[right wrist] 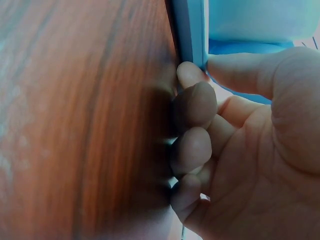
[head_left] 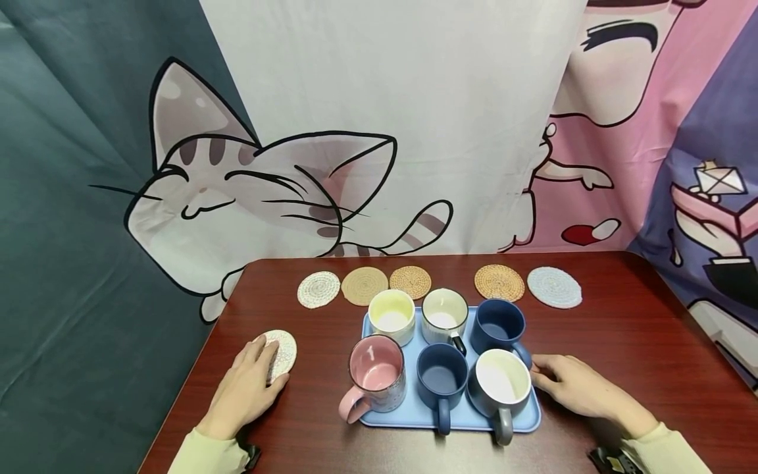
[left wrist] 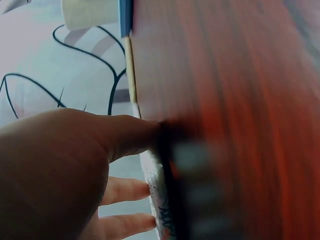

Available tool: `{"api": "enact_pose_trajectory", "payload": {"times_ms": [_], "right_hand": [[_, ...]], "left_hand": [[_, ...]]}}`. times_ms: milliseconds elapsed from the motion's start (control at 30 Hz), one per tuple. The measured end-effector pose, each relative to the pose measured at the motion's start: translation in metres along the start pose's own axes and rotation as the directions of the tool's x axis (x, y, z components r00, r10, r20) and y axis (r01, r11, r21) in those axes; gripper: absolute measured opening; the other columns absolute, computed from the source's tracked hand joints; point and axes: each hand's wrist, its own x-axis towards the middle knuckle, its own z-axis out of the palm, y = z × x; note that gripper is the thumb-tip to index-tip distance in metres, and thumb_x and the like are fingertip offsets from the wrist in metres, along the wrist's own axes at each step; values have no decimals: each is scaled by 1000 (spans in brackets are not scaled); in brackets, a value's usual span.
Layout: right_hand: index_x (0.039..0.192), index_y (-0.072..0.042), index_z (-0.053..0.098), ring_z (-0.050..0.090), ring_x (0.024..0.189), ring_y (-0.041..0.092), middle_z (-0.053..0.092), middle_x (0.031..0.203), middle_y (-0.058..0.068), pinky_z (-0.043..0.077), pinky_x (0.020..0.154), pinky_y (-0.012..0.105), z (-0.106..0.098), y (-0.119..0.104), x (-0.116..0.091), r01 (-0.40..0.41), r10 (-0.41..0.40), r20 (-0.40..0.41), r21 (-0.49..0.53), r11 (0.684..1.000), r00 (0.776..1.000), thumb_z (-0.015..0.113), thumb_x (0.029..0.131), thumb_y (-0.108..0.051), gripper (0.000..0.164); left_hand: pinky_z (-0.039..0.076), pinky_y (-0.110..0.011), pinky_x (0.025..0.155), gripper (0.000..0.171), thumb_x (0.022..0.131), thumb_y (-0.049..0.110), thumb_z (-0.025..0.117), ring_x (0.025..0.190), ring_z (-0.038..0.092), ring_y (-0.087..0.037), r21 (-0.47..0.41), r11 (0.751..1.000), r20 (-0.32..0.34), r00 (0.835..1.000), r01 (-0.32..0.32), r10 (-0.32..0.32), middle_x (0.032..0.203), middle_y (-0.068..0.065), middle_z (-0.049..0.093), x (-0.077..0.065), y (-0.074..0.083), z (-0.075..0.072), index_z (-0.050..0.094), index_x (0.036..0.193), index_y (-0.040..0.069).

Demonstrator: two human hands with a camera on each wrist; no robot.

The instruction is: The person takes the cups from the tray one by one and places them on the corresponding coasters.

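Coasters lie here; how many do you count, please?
6: far row, left to right, white coaster, three tan coasters, blue coaster; nearer, another coaster partly under the left hand. The tray may hide more.

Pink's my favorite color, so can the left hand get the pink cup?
Probably yes: the left hand touches a white coaster, nothing stands between it and the pink cup, and the cup's handle sticks out that way.

Room beside the tray [head_left: 411, 411], its rim crossed by handles [head_left: 444, 418].
Bare table [head_left: 320, 388] is left between the left hand [head_left: 243, 388] and the tray, narrowed by the pink mug's [head_left: 391, 390] handle. The front rim is overhung by two more handles, and the right side is partly obstructed by the right hand [head_left: 583, 385]. Behind, a gap is left between two groups of coasters [head_left: 410, 282].
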Motion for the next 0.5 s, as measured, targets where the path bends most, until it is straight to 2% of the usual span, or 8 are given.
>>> {"api": "enact_pose_trajectory", "payload": {"times_ms": [267,500], "right_hand": [[77,-29,51,38,62,-6,33,66,-21,31,60,20,0,1,0,3,-3,-7,-5,1000,1000,65,102,-22,30],[78,-28,53,39,63,-6,34,67,-19,31,60,20,0,0,1,-13,13,20,15,1000,1000,63,103,-24,28]], "left_hand": [[49,-69,98,61,87,31,80,137,49,-54,11,998,-28,998,-63,64,147,-29,52,13,15,6,60,137,2],[51,-67,97,62,86,31,81,135,51,-52,25,995,-40,994,-101,102,146,-28,53,23,23,12,60,138,4]]}}
